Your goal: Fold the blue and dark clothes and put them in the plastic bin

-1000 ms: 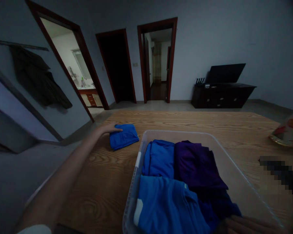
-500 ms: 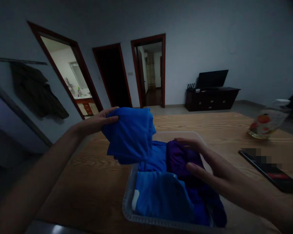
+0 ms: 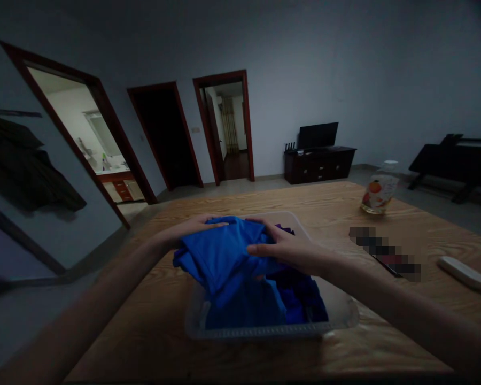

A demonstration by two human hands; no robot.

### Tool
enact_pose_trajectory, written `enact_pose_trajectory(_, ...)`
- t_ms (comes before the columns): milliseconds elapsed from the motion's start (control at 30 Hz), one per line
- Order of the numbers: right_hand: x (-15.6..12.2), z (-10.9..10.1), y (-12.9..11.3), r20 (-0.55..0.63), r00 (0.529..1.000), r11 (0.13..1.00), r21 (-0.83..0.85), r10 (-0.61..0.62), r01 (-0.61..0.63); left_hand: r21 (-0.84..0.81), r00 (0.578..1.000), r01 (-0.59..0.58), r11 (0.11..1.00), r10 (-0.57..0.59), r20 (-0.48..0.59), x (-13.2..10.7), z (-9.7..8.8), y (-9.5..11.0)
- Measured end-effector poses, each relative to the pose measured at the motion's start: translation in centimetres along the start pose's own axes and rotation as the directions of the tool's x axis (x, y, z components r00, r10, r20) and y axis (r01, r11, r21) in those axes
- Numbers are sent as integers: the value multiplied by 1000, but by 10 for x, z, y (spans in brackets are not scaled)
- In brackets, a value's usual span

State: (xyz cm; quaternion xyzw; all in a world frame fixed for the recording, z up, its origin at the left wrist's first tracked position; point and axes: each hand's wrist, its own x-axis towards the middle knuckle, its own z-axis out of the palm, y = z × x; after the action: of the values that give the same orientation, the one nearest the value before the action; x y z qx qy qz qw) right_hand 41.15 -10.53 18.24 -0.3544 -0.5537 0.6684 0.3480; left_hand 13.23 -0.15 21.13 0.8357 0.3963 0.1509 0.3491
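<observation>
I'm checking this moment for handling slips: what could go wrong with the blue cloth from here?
The blue cloth, held by the left hand and right hand, droops at the front, so its folds may come undone. Its hanging corner might also rumple the dark blue fabric in the translucent plastic bin.

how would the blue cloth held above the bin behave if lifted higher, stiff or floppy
The blue cloth is probably floppy, since its lower corner sags toward the plastic bin. It looks like fabric in soft folds, so it is likely light for its size. Those loose folds might also open out.
</observation>
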Motion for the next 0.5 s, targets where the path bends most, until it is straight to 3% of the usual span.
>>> enact_pose_trajectory(100,-9,-11,-3,4,1000,971,-236,-28,28,44,999,17,999,-19,45,-8,-1,5)
enact_pose_trajectory(200,-13,-14,-5,-9,992,934,-338,-129,119,48,997,-35,998,32,75,-17,5,7)
enact_pose_trajectory(267,-12,-13,-7,-60,980,933,-321,-189,161,24,998,-66,998,66,19,-21,16,8)
enact_pose_trajectory(400,-1,-8,-8,-165,966,963,-215,-198,161,-27,964,-121,992,112,-240,-30,49,23)
enact_pose_trajectory(500,9,-8,-7,-197,971,985,-133,-134,108,-169,969,-153,974,114,-217,-41,73,44)
